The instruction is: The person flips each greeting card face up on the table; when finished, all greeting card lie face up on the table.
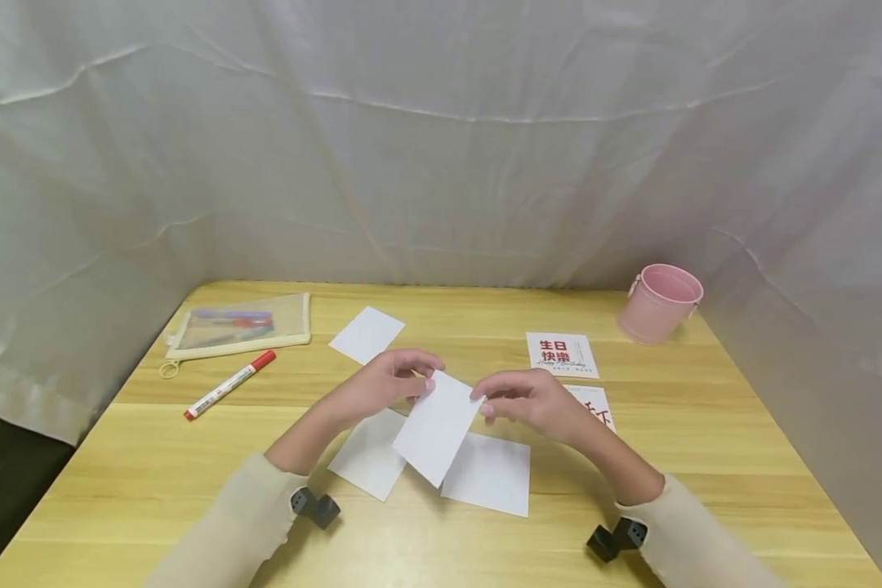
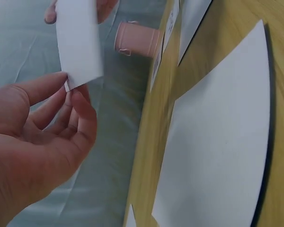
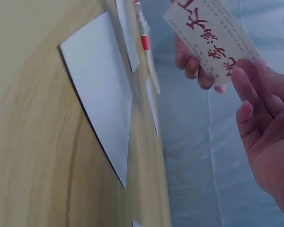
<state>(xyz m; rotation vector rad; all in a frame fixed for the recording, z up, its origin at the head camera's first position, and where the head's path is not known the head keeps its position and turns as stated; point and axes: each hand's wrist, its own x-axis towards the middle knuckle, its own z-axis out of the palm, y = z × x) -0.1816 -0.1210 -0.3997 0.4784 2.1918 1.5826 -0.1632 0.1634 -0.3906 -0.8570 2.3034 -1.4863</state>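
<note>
A white card [image 1: 439, 429] is raised above the table, its blank face up in the head view. In the right wrist view its other face carries red handwritten-style characters [image 3: 213, 35]. My left hand [image 1: 382, 385] pinches one corner between thumb and fingers, and my right hand [image 1: 535, 400] holds the opposite top corner with its fingertips. Two blank-faced cards lie below, one to the left [image 1: 367, 459] and one to the right [image 1: 491, 475]. Beyond my right hand lies a card with red characters [image 1: 594, 400], partly covered by that hand.
Farther back lie a blank-faced card [image 1: 367, 333] and a card with red print [image 1: 562, 356]. A pink bucket [image 1: 657, 306] stands at the back right. On the left are a mesh zip pouch [image 1: 287, 314] with pens inside and a red-capped marker [image 1: 229, 385]. Pale curtains [image 1: 441, 163] surround the wooden table.
</note>
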